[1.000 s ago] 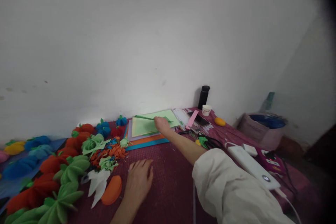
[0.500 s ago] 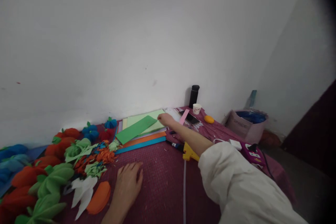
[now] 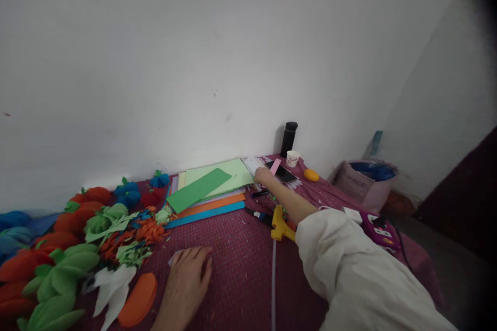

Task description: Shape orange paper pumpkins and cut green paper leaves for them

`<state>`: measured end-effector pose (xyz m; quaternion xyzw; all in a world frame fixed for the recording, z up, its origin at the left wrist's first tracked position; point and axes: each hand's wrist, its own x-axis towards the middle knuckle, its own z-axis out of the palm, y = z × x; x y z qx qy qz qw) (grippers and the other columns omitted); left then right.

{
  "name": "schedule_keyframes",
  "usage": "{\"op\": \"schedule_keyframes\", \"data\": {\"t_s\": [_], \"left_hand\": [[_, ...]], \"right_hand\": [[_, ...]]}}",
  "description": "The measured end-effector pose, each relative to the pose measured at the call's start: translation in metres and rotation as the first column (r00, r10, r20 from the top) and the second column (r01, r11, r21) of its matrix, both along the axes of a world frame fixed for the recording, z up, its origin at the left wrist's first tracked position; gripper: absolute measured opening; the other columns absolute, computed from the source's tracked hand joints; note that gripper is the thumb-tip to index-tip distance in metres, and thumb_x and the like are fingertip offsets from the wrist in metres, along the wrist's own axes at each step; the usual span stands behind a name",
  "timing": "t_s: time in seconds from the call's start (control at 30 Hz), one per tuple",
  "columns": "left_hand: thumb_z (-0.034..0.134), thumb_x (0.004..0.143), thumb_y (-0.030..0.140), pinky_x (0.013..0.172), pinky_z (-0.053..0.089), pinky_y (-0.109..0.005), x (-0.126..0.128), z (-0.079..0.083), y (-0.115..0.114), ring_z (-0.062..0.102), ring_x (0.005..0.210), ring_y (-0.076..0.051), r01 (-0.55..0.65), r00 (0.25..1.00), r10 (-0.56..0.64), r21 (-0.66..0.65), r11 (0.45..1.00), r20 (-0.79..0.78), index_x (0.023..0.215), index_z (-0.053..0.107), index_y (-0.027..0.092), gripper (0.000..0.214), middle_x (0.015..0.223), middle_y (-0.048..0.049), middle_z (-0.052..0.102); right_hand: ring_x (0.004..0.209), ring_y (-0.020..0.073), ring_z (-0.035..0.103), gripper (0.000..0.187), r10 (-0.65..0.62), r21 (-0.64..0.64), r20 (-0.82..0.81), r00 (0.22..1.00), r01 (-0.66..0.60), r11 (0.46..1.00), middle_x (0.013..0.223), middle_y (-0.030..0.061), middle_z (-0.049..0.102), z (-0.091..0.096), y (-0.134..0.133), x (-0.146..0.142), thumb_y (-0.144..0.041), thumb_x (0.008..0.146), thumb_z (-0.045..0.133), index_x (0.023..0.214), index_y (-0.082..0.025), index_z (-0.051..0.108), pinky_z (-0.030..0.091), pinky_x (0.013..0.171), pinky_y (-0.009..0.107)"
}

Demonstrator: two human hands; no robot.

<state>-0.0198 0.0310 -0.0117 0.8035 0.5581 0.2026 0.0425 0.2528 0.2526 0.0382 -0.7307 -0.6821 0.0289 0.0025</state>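
Note:
My right hand [image 3: 263, 176] reaches far across the maroon mat, its fingers at the right edge of a stack of coloured paper sheets [image 3: 212, 194], close to a pink strip [image 3: 275, 166] and a phone [image 3: 282, 171]. Whether it grips anything is hidden. A dark green strip of paper [image 3: 198, 189] lies loose on top of the stack. My left hand [image 3: 186, 284] rests flat on the mat with fingers spread, holding nothing, next to an orange paper piece [image 3: 137, 306].
Paper flowers in red, green, blue and orange [image 3: 77, 238] crowd the left side. A yellow glue gun [image 3: 282, 225], pens, a black flask [image 3: 289, 139], a small cup [image 3: 292, 158], an orange ball [image 3: 311, 175], a cardboard box [image 3: 363, 181] and a purple device [image 3: 378, 226] are at the right.
My right hand let go of the green strip, which now lies on the paper stack, and moved right toward the pink strip and phone. The left hand stayed flat.

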Motion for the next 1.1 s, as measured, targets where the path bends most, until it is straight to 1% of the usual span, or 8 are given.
{"op": "schedule_keyframes", "data": {"t_s": [0.2, 0.3, 0.37, 0.43, 0.5, 0.53, 0.77, 1.1], "left_hand": [[0.042, 0.082, 0.025, 0.087, 0.039, -0.043, 0.003, 0.004, -0.004, 0.058, 0.094, -0.022, 0.0, 0.974, 0.008, -0.034, 0.999, 0.228, 0.097, 0.063, 0.022, 0.026, 0.099, -0.0052, 0.066], [0.043, 0.082, 0.032, 0.085, 0.044, -0.037, 0.009, 0.005, -0.007, 0.059, 0.095, -0.019, 0.06, 0.811, 0.068, -0.199, 0.978, 0.581, 0.104, 0.058, 0.02, 0.029, 0.102, -0.0059, 0.065], [0.043, 0.083, 0.036, 0.082, 0.047, -0.033, 0.016, 0.009, -0.01, 0.06, 0.093, -0.017, 0.143, 0.631, 0.129, -0.279, 0.95, 0.765, 0.111, 0.053, 0.018, 0.036, 0.104, -0.0069, 0.064], [0.045, 0.082, 0.039, 0.076, 0.049, -0.03, 0.022, 0.012, -0.014, 0.061, 0.086, -0.016, 0.203, 0.509, 0.167, -0.306, 0.93, 0.845, 0.119, 0.048, 0.017, 0.044, 0.107, -0.0078, 0.063], [0.047, 0.081, 0.04, 0.067, 0.049, -0.027, 0.026, 0.015, -0.017, 0.06, 0.076, -0.014, 0.272, 0.458, 0.191, -0.342, 0.9, 0.868, 0.122, 0.047, 0.016, 0.047, 0.098, -0.0067, 0.065], [0.05, 0.08, 0.039, 0.065, 0.048, -0.026, 0.027, 0.015, -0.017, 0.059, 0.073, -0.013, 0.311, 0.456, 0.18, -0.346, 0.885, 0.872, 0.119, 0.05, 0.015, 0.046, 0.096, -0.0063, 0.065], [0.057, 0.072, 0.03, 0.059, 0.041, -0.022, 0.018, 0.007, -0.014, 0.053, 0.063, -0.012, 0.247, 0.608, 0.124, -0.335, 0.909, 0.784, 0.081, 0.067, 0.015, 0.02, 0.07, -0.0011, 0.064], [0.05, 0.072, 0.026, 0.052, 0.032, -0.02, 0.023, 0.004, -0.017, 0.042, 0.055, -0.01, 0.349, 0.719, 0.005, -0.367, 0.862, 0.695, 0.071, 0.057, 0.015, 0.013, 0.058, 0.0038, 0.047]], "right_hand": [[0.086, 0.0162, 0.058, 0.028, 0.148, -0.043, -0.315, 0.938, -0.17, 0.985, 0.105, 0.007, 0.057, 0.037, -0.034, 0.001, -0.03, 0.086, 0.049, 0.109, -0.013, 0.052, 0.05, 0.072, 0.034], [0.069, 0.0101, 0.058, 0.027, 0.292, -0.06, -0.46, 0.839, -0.358, 0.932, 0.088, 0.0048, 0.065, 0.037, -0.08, -0.015, -0.027, 0.084, 0.049, 0.104, -0.012, 0.059, 0.046, 0.059, 0.02], [0.061, 0.0082, 0.056, 0.026, 0.367, -0.084, -0.548, 0.752, -0.485, 0.87, 0.079, 0.0015, 0.067, 0.03, -0.117, -0.032, -0.031, 0.081, 0.051, 0.095, -0.015, 0.065, 0.042, 0.053, 0.017], [0.055, 0.0076, 0.052, 0.027, 0.481, -0.06, -0.672, 0.563, -0.689, 0.723, 0.07, -0.0008, 0.065, 0.022, -0.15, -0.051, -0.03, 0.08, 0.048, 0.092, -0.015, 0.067, 0.038, 0.05, 0.018], [0.055, 0.0075, 0.051, 0.025, 0.592, 0.004, -0.671, 0.446, -0.797, 0.604, 0.068, -0.0024, 0.065, 0.014, -0.174, -0.068, -0.024, 0.079, 0.047, 0.088, -0.017, 0.069, 0.036, 0.052, 0.018], [0.056, 0.0077, 0.051, 0.025, 0.627, 0.033, -0.651, 0.429, -0.809, 0.587, 0.068, -0.0024, 0.064, 0.012, -0.183, -0.074, -0.022, 0.078, 0.046, 0.085, -0.017, 0.07, 0.036, 0.053, 0.018], [0.054, 0.0095, 0.051, 0.017, 0.521, 0.074, -0.574, 0.632, -0.593, 0.802, 0.062, -0.0001, 0.063, 0.002, -0.205, -0.081, -0.024, 0.07, 0.056, 0.078, -0.016, 0.069, 0.034, 0.049, 0.018], [0.056, 0.0081, 0.05, 0.017, 0.404, 0.098, -0.734, 0.546, -0.504, 0.858, 0.063, -0.0012, 0.061, -0.025, -0.225, -0.072, -0.025, 0.073, 0.055, 0.077, -0.014, 0.067, 0.035, 0.051, 0.017]]}}
